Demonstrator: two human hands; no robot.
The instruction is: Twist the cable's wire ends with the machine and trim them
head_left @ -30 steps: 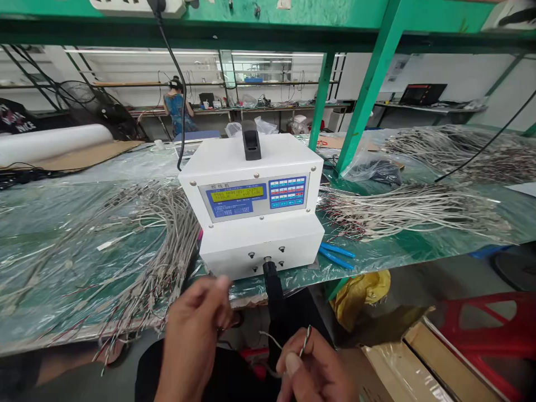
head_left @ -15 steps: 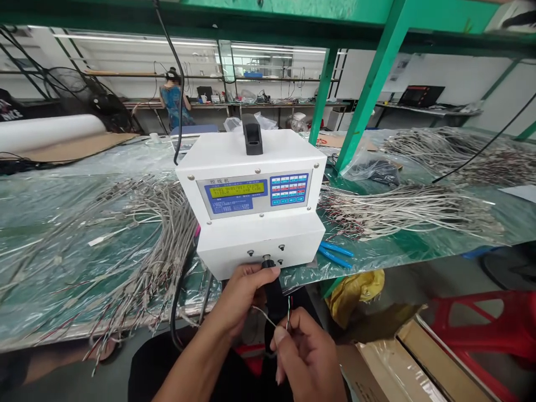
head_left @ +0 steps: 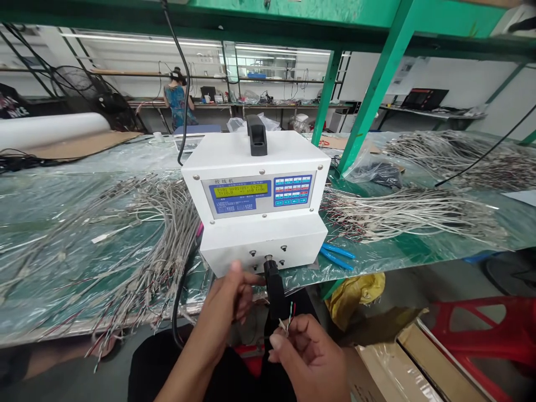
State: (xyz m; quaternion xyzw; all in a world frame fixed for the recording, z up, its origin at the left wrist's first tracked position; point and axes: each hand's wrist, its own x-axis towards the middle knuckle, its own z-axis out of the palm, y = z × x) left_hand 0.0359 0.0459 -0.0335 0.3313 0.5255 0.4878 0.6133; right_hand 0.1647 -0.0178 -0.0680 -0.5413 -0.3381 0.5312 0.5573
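In front of me stands a white wire-twisting machine (head_left: 263, 230) with a lit yellow-green display and a keypad. A black spindle attachment (head_left: 275, 293) sticks out of its lower front towards me. My left hand (head_left: 229, 293) is just left of that attachment, thumb raised and apart from the index finger, whose tip is at the attachment's side. I see nothing held in it. Below the attachment's end, my right hand (head_left: 309, 352) pinches a cable end between thumb and fingers. Thin red, green and white wires (head_left: 290, 314) stick up from the pinch; the rest of the cable is hidden.
Grey cables (head_left: 167, 234) lie heaped left of the machine, and a white cable bundle (head_left: 402, 215) lies to its right. Blue-handled pliers (head_left: 339, 255) rest by its right corner. Cardboard boxes (head_left: 393, 363) and a red stool (head_left: 481, 329) stand low right. A person (head_left: 178, 100) is across the room.
My left hand has let go of the black attachment and shifted left, its thumb lifting. The wire ends in my right hand are now spread, with the red one showing.
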